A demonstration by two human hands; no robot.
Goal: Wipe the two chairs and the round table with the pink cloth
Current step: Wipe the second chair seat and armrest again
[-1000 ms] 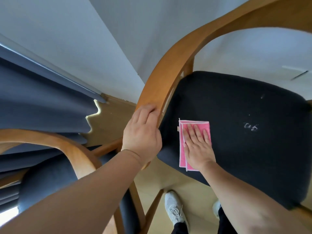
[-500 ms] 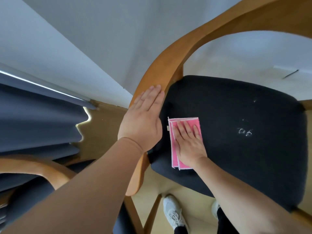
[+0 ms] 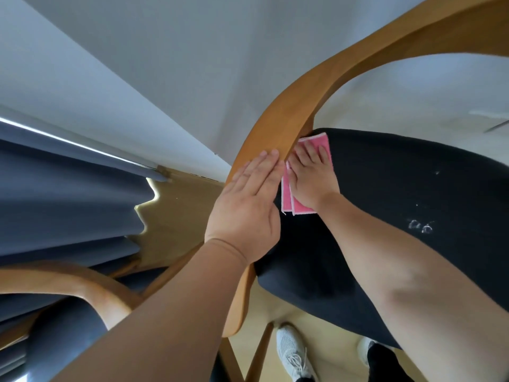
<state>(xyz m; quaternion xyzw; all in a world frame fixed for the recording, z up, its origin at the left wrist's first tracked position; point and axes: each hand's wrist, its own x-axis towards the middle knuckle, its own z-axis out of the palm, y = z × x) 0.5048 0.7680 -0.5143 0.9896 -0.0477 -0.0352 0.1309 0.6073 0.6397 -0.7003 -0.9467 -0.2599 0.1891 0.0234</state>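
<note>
1. The pink cloth (image 3: 321, 143) lies folded flat on the dark seat (image 3: 413, 194) of the nearer chair (image 3: 278, 119), at the seat's far left corner, just beside the curved wooden rail (image 3: 358, 48) that runs up and over the seat.
2. The right hand (image 3: 312, 180) lies palm down on the cloth and presses it onto the seat. Its fingers (image 3: 308, 154) are straight and slightly spread, pointing toward the rail. The cloth shows beyond the fingertips and below the heel of the hand.
3. The left hand (image 3: 248, 208) rests flat against the outer side of the same rail. Its fingers (image 3: 264, 169) are straight and pressed together, not curled round the wood.
4. A few small white marks (image 3: 421, 226) sit on the seat, well apart from the cloth, to the right of the right forearm.
5. The second chair (image 3: 82, 282) stands at the lower left, with a curved wooden arm and a grey-blue cushion (image 3: 63, 334).
6. A grey-blue curtain (image 3: 68, 194) hangs on the left, down to the wooden floor (image 3: 179, 210).
7. A white shoe (image 3: 292, 351) shows on the floor below the seat.
</note>
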